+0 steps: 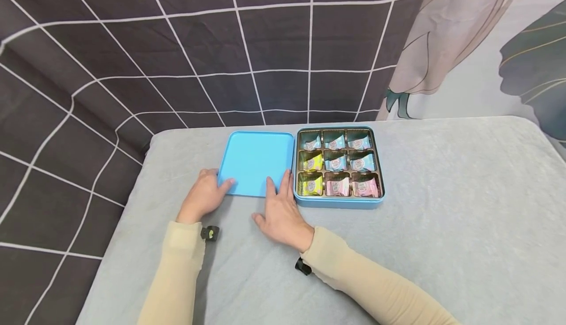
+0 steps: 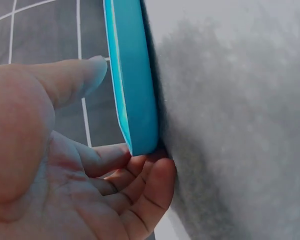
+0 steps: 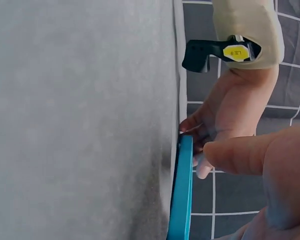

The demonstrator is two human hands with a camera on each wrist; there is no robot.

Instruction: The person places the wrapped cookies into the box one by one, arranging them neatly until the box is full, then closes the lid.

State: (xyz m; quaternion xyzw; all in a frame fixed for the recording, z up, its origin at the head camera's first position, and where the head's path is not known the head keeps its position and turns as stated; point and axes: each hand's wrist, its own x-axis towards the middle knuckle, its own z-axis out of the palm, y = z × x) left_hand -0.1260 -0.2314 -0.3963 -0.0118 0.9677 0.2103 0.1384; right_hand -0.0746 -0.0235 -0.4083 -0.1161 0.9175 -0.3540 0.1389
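A light-blue square lid with a raised rim lies flat on the cloth. At its left edge is my left hand, thumb reaching over the front left corner. The left wrist view shows the fingers touching the outside of the lid's corner, bent lightly, with the thumb held apart from them. My right hand reaches over the lid's front right part, fingers stretched forward and thumb out to the side. Right beside the lid stands a blue box, its compartments holding wrapped candies in yellow, blue and pink.
Grey cloth covers the table. Behind it and on the left hangs a dark curtain with white grid lines; a floral fabric hangs at the back right. Both wrists wear small black cameras by the beige sleeves.
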